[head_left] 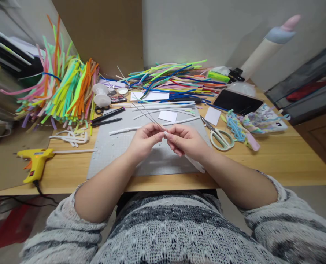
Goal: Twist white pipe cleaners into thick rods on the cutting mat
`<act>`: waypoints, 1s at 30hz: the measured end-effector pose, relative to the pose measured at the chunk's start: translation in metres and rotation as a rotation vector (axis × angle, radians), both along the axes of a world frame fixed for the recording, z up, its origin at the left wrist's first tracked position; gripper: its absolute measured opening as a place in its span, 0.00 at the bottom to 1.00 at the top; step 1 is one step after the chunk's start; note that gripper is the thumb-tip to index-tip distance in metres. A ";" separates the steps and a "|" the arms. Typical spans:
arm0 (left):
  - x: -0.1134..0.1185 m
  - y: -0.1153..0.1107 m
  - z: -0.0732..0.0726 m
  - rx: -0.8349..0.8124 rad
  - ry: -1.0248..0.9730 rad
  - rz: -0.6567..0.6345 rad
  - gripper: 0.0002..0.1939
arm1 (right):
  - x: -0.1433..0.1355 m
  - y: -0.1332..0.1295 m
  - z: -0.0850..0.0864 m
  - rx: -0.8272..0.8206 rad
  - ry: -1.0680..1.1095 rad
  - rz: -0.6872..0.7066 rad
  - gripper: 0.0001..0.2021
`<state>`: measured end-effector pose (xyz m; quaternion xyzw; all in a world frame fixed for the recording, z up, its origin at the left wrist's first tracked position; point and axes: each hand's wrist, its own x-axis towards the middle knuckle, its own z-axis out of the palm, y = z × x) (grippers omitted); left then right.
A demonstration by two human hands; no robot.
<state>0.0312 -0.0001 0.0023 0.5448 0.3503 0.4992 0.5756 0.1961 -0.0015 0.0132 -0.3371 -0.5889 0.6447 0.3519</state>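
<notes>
A thin bare wire (141, 104) runs from the pinched fingertips up toward eleven o'clock, over the grey cutting mat (119, 146). The left hand (145, 141) pinches its near end; the right hand (186, 141) pinches a white pipe cleaner (194, 164) whose tip meets the wire, its tail trailing toward five o'clock. The join will likely go best with both pinches kept close together and the wire steady. The wire looks straight, stiff and very fine. Scissors (219, 135) lie at three o'clock, a yellow glue gun (35, 161) at nine.
</notes>
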 end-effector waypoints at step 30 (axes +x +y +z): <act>-0.023 0.006 0.002 0.816 0.974 0.393 0.07 | 0.011 0.007 -0.002 0.741 -0.707 -0.266 0.10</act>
